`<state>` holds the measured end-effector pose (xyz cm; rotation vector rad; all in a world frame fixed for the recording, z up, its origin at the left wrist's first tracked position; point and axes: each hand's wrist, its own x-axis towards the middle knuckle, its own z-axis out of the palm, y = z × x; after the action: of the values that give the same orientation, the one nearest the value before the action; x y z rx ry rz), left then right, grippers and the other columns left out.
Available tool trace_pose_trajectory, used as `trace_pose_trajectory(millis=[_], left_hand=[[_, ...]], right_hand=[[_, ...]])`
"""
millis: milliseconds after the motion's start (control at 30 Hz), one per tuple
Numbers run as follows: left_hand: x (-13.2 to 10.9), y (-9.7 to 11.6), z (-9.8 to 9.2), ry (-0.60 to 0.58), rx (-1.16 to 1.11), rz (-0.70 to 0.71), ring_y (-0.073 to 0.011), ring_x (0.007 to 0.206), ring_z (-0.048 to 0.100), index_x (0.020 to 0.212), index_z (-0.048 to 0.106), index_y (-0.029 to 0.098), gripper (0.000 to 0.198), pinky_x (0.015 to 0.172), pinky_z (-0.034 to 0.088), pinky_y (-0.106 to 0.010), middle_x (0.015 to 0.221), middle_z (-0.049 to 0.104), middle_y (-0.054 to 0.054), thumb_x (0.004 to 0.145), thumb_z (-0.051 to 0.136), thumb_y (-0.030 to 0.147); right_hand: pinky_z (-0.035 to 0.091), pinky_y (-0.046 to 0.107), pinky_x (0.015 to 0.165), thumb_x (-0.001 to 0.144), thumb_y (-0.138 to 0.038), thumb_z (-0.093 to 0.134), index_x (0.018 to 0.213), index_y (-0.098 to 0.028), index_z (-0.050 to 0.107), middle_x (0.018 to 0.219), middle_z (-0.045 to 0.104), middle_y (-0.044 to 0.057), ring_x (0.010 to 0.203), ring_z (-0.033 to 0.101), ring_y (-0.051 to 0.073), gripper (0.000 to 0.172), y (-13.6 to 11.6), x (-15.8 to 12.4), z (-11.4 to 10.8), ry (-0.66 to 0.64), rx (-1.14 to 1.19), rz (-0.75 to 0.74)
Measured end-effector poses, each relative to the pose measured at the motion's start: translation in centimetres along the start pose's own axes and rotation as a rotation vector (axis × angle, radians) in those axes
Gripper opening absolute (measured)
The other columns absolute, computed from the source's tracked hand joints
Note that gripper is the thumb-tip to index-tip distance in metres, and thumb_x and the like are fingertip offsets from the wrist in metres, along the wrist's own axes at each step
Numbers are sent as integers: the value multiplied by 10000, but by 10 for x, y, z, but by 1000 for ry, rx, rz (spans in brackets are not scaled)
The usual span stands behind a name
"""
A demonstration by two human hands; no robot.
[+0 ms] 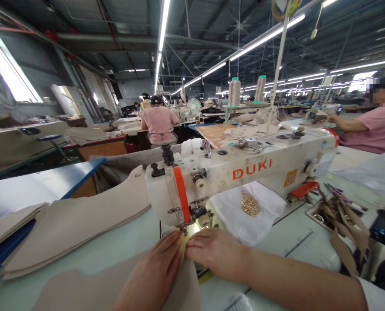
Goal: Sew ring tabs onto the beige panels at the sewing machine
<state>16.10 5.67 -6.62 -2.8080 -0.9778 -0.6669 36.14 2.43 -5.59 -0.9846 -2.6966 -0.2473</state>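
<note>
A beige fabric piece (187, 287) lies on the pale machine bed and runs up to the needle area of a white sewing machine (218, 172) lettered DUKI. My left hand (155, 270) rests flat on this piece, fingers stretched toward the presser foot (185, 231). On the other side, my right hand (216, 252) has its fingers bent together at the fabric's edge, close to the foot. Its fingertips are partly hidden, and they seem to pinch the cloth. The needle tip itself cannot be made out.
To the left lies a stack of cut beige pieces (82, 229). Gold metal rings (249, 204) sit on a white cloth (231, 216) behind my right hand. Brown straps (351, 224) and scissors (333, 188) are at the right. Co-workers sit ahead (160, 119) and at right (367, 129).
</note>
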Motion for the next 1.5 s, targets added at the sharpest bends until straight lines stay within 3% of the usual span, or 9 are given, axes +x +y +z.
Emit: trace_pose_trajectory(millis=[400, 800, 1100, 1333, 1500], left_hand=[[1, -1, 1, -22, -1, 10, -220, 1064, 639, 1125, 651, 169, 328, 937, 508, -351, 1170, 676, -85, 898, 442, 276], [4, 6, -3, -87, -49, -100, -226, 1136, 592, 1193, 609, 165, 353, 985, 475, -383, 1236, 634, -93, 892, 442, 244], [-33, 27, -20, -115, -82, -145, -208, 1158, 576, 1212, 584, 188, 369, 973, 489, -377, 1270, 613, -70, 855, 492, 205], [-40, 32, -28, -61, -89, -178, -206, 1168, 568, 1220, 584, 218, 387, 977, 486, -378, 1289, 599, -63, 842, 501, 200], [-56, 22, -29, -10, -54, -142, -216, 1166, 570, 1254, 560, 238, 412, 975, 488, -391, 1293, 595, -55, 844, 522, 213]], right_hand=[[423, 267, 861, 914, -175, 517, 898, -135, 587, 939, 649, 48, 910, 569, 178, 83, 0, 1, -2, -14, 22, -10], [418, 266, 910, 918, -157, 507, 956, -114, 597, 973, 650, 82, 997, 556, 167, 107, 1, 0, 3, -6, 93, 2], [462, 281, 853, 905, -181, 540, 890, -153, 606, 914, 654, 41, 890, 571, 168, 73, -25, -7, 2, -16, 10, -109], [468, 295, 862, 888, -155, 555, 946, -143, 622, 969, 675, 63, 942, 594, 176, 89, -35, -8, -7, -14, 45, -24], [488, 295, 793, 889, -160, 552, 880, -153, 610, 896, 675, 43, 859, 609, 175, 59, -45, 3, 8, 32, 3, 21]])
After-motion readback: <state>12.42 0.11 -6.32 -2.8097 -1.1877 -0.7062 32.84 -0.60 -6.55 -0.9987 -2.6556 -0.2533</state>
